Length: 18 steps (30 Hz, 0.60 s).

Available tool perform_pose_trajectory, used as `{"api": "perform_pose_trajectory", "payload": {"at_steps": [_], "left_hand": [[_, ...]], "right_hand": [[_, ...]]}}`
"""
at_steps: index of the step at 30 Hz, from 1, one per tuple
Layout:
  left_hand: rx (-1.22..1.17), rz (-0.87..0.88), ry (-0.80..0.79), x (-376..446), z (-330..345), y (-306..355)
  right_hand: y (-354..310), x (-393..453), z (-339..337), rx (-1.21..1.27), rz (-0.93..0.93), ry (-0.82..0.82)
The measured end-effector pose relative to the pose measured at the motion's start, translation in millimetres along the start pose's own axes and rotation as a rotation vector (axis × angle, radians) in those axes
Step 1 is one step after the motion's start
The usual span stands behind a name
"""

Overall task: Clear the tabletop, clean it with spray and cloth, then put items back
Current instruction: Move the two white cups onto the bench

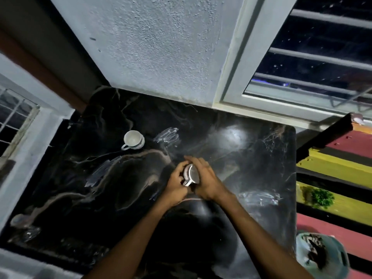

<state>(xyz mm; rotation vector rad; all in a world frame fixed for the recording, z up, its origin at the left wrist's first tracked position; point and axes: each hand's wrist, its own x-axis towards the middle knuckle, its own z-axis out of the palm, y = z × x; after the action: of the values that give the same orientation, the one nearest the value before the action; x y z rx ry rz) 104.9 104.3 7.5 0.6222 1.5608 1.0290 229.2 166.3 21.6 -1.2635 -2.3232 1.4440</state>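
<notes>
Holding a white cup (190, 175) between both hands above the middle of the table (261, 158), we seem to be in the putting-back step. Our left hand (177, 184) curls its fingers around the near side of this cup by its handle, and our right hand (205, 182) wraps over its right side. The next move asks us to lower the cup upright onto the table. Farther, to the left of the held cup, a second cup (133, 139) stands on the table. We cannot tell if a saucer lies under either cup. Spray and cloth are not visible.
</notes>
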Motion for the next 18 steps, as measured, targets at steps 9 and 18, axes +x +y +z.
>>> {"api": "perform_pose_trajectory", "payload": {"at_steps": [9,18], "left_hand": [[-0.161,-0.002,0.238,-41.0,-69.0,18.7],[0.035,-0.015,-0.008,-23.6,-175.9,18.7]], "right_hand": [[-81.8,13.1,82.8,0.657,0.362,0.325],[-115.7,44.1,114.3,0.368,0.44,0.46]]}}
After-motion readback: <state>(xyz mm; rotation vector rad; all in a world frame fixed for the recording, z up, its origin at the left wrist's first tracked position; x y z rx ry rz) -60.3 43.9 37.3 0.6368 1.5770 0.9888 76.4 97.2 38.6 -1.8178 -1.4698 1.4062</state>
